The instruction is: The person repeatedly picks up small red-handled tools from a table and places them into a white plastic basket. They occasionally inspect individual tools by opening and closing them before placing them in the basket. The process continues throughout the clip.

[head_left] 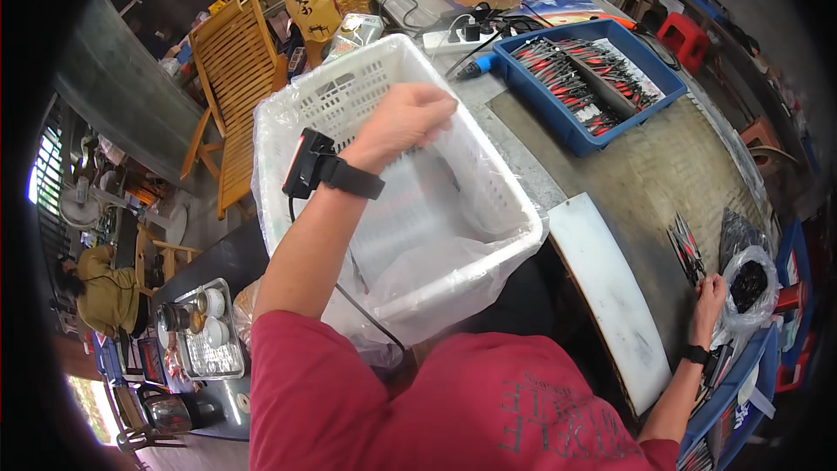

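Observation:
My left hand [405,125] is over a white plastic basket [510,240] lined with clear film. Its fingers are pinched together, and whatever they hold is hidden. Below it, a small dark slim piece [450,174] shows blurred against the basket's inner wall. On the right, my right hand [711,295] is closed at the lower end of a bunch of slim black-and-red pointed pieces [686,246] over the worktable. Their exact kind is too small to tell. Many similar pieces [558,78] fill a blue tray [586,141] farther back, split by a divider.
A white board [610,296] lies along the table's near edge. Beside my right hand is a clear bag with dark contents [748,283], near a blue bin [741,406]. A wooden folding chair [231,96] stands left of the basket. Another person [109,292] is at the far left.

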A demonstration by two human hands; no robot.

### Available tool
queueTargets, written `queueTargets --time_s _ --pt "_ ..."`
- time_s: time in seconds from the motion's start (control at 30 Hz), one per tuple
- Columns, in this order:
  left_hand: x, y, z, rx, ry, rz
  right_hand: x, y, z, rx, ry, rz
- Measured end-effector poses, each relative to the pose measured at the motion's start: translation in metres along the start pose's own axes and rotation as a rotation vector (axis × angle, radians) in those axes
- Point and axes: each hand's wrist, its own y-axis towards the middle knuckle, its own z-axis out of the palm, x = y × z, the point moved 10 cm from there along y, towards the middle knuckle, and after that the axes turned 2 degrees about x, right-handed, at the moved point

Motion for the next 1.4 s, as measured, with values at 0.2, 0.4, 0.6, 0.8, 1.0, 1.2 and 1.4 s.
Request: queueTargets --time_s 0.2,0.4,0.6,0.8,1.0,1.2,1.4 --pt "-0.037 -0.006 0.039 0.067 0.029 0.175 0.023 -0.02 0.004 -0.062 0.41 0.116" --pt "-0.12 -0.064 0.119 -0.041 0.42 0.928 0.104 -0.041 0.042 0.073 0.542 0.015" --pt "-0.15 -0.117 0.197 -0.124 0.812 1.176 0.203 -0.087 0.1 0.201 0.446 -0.197" --pt "-0.13 -0.117 0.218 0.099 0.82 1.079 0.254 -0.118 0.134 0.296 0.398 -0.329" --pt "-0.122 -0.092 0.196 0.141 0.646 0.891 0.258 -0.118 0.138 0.277 0.468 -0.392" --pt "-0.117 -0.032 0.054 -0.379 0.179 0.8 0.18 -0.088 0.134 0.203 0.364 -0.184" --pt "0.016 0.026 -0.074 -0.716 0.028 0.219 0.087 -0.082 0.136 0.237 0.164 -0.008"
